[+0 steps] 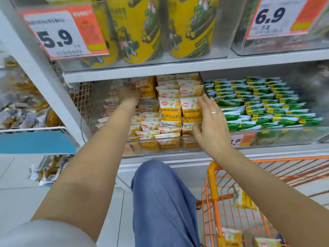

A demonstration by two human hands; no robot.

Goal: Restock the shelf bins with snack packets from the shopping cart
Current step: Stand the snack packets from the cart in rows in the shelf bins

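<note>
White metal shelving [178, 67] fills the view, its horizontal board running across above both hands. A white upright post [44, 75] slants down well left of the left hand. On the upper tier, clear bins hold yellow cylindrical canisters [140, 31]. Two orange-and-white price tags are fixed there, one reading 5.9 [58, 34] up left, one reading 6.9 [277, 16] up right. Green packets [258, 102] lie in rows just right of the right hand. A blue shelf edge [35, 142] sits far left. Pale floor tiles [17, 189] lie below. Lighting is bright and even.
</note>
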